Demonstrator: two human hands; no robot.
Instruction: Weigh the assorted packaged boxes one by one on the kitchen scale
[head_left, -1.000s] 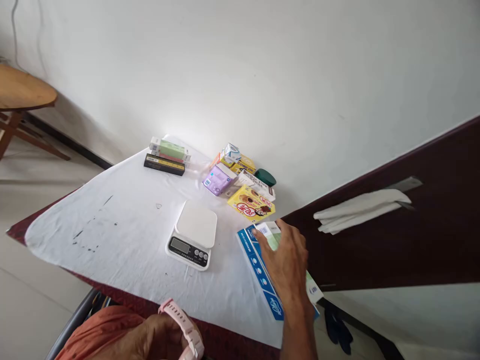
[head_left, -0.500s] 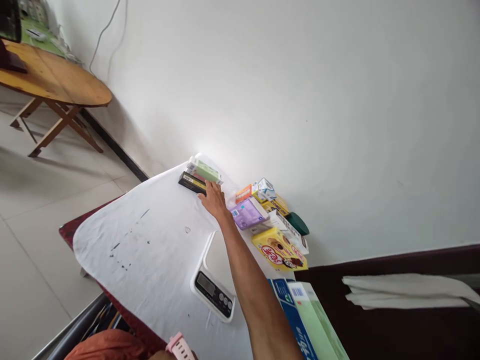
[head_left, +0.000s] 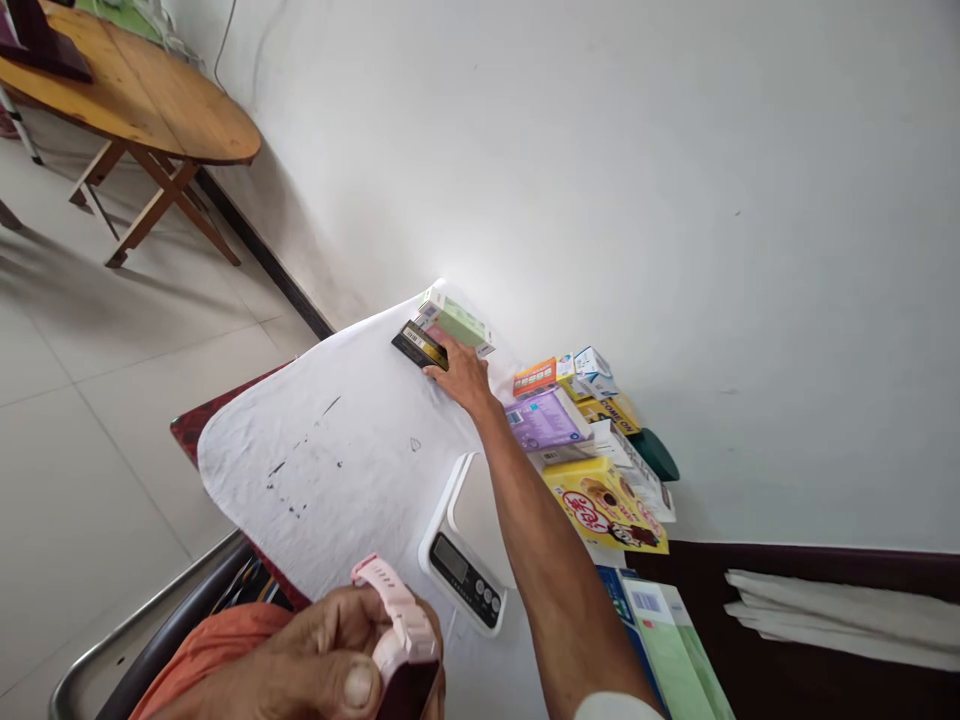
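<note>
My left hand [head_left: 315,640] is closed around a pink smartwatch [head_left: 397,605], its thumb by the dark screen at the bottom of the view. Stretched far across the table, my right hand [head_left: 465,375] grips the near end of a narrow black box [head_left: 418,343] with a gold stripe. The box looks slightly tilted, and part of it is under my fingers. Right behind it lies a light green and white box [head_left: 461,322]. A white digital scale [head_left: 465,585] sits between my two arms, its plate partly covered by my right forearm.
Several packages crowd the right side: a purple pack [head_left: 547,420], an orange box [head_left: 536,377], a yellow box [head_left: 607,505] and a pale green box [head_left: 679,640]. A white cloth covers the table [head_left: 300,440], which meets the wall. A wooden folding table [head_left: 172,100] stands far left.
My left hand has risen into view with the pink smartwatch. My right fingers have closed on the black box, which now tilts a little. The camera view has shifted.
</note>
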